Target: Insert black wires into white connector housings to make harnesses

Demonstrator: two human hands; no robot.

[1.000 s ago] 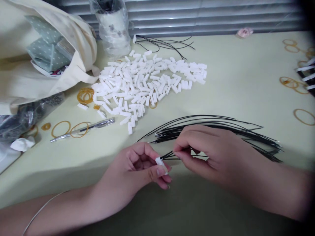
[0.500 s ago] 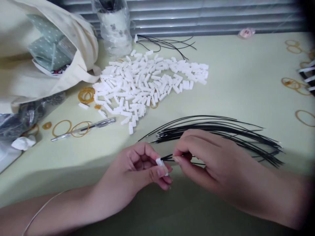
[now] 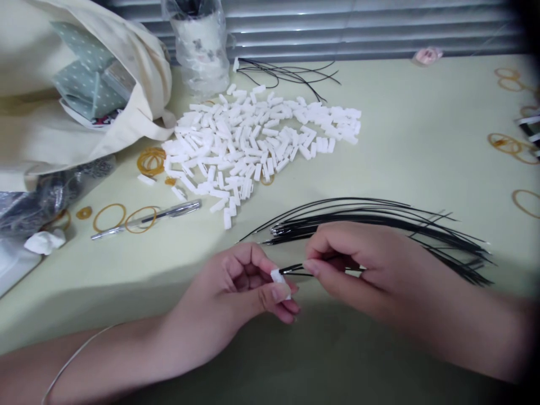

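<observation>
Between thumb and fingers, my left hand (image 3: 248, 287) pinches a small white plastic connector housing (image 3: 278, 277). Thin black wires (image 3: 295, 269) run from the housing's upper end toward my right hand (image 3: 358, 264), whose thumb and forefinger are closed on a wire. A shiny metal wire tip shows just outside the housing. How deep each wire sits in it cannot be seen. Right behind my right hand lies a bundle of loose black wires (image 3: 379, 216) with bare metal ends. Farther back spreads a big heap of white connector housings (image 3: 244, 135).
A pen (image 3: 177, 210) and rubber bands (image 3: 109, 218) lie at left, below a cloth bag (image 3: 147, 112). At the back stand a plastic-wrapped cup (image 3: 200, 56) and a wired connector (image 3: 236, 64). More rubber bands (image 3: 510, 145) lie at right.
My right hand has slid a little to the right, away from the housing, and more wire shows between the hands. My left hand keeps its pinch on the housing. The whole view has shifted slightly.
</observation>
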